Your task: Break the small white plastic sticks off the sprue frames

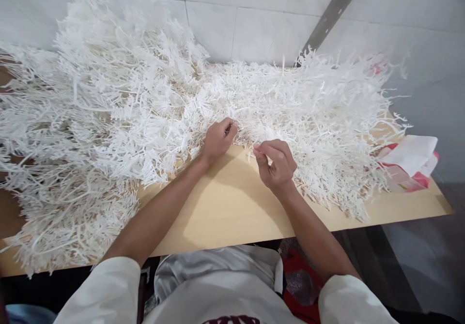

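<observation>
A large heap of white plastic branching sprigs (152, 106) covers most of a light wooden table (232, 208). My left hand (218, 140) rests at the heap's near edge, its fingers curled round some thin white sprigs. My right hand (276, 163) is just to the right of it, thumb and fingers pinched on a small white sprig piece at the pile's edge. Both hands sit over the bare strip of table in front of the heap.
A red and white bag (410, 164) lies at the table's right end. A white tiled wall (254, 19) stands behind the heap, with a grey metal strip (330, 14) running diagonally. The table's front edge is close to my body.
</observation>
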{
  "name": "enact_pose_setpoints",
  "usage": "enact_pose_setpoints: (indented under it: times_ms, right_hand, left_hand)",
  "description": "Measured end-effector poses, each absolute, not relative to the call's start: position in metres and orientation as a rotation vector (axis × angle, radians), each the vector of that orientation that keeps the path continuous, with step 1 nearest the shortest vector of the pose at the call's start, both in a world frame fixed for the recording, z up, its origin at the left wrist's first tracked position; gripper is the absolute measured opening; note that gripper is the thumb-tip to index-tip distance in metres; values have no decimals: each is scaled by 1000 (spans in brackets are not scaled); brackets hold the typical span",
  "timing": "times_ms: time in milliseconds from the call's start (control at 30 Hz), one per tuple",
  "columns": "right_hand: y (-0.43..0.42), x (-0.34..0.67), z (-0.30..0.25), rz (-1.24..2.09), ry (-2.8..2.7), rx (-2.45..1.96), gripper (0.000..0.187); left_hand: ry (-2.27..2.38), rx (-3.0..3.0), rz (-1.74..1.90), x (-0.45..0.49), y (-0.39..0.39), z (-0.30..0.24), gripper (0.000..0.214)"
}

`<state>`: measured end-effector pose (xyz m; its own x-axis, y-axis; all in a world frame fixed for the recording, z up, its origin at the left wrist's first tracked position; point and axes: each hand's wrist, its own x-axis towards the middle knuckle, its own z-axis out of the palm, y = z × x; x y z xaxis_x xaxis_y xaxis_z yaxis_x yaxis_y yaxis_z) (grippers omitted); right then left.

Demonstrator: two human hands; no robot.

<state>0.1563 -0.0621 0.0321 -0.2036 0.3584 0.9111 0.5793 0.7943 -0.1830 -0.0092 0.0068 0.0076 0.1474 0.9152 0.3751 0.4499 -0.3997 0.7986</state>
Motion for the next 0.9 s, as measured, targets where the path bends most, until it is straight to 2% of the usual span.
enact_pose_setpoints:
  times_ms: [67, 133, 200, 300, 467, 633, 700, 767, 833, 867, 900]
  right_hand:
    - [-55, 161, 27, -218, -1764, -869, 25]
    - [-44, 167, 22, -63, -1718, -1121, 22]
    - [-35, 172, 20, 165, -1698, -1305, 32]
    - [-30, 175, 20, 403, -1785, -1322, 45]
    - [-32, 174, 20, 340, -2057, -1259, 39]
    - [-32, 174, 20, 321, -2197, -1285, 72]
    - [-32, 174, 20, 328, -2146, -1298, 77]
    - [-33, 174, 20, 332, -2008, -1309, 60]
    - [-35, 174, 22, 318, -1816, -1306, 26]
    - [-36, 174, 24, 323, -1706, -1292, 16]
    - [-37, 173, 27, 353, -1600, -1268, 20]
  left_hand:
    - [1205, 1933, 1195, -7, 2, 9, 32]
    - [1119, 1902, 1193, -6, -1, 7, 35]
    - [1060, 1866, 1199, -6, -2, 4, 38]
    - [980, 1871, 1210, -8, -1, 0, 40]
    - [893, 1794, 1251, -8, 0, 0, 41]
    - [738, 1508, 1353, 4, -2, 8, 26]
    - [694, 1477, 1379, 11, -5, 16, 22]
    - [682, 1523, 1385, 14, -10, 29, 24]
    - [707, 1642, 1414, 12, -14, 43, 29]
    - [741, 1709, 1442, 9, -15, 49, 32]
    - [784, 1779, 1453, 5, -15, 54, 36]
